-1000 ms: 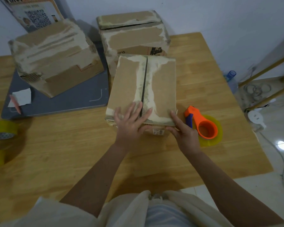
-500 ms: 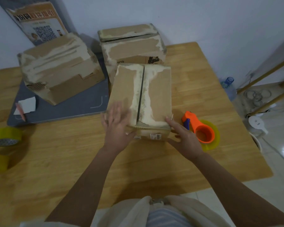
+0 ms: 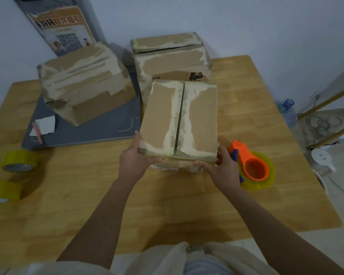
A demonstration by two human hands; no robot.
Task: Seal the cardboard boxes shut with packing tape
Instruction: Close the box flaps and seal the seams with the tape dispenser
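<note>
The near cardboard box stands at the middle of the table, flaps closed. The left hand and the right hand grip its near corners. The orange tape dispenser lies just right, two yellow tape rolls far left.

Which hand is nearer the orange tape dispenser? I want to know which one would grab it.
Right. The right hand holds the box's near right corner, right beside the dispenser. The left hand holds the near left corner, across the box from it.
</note>
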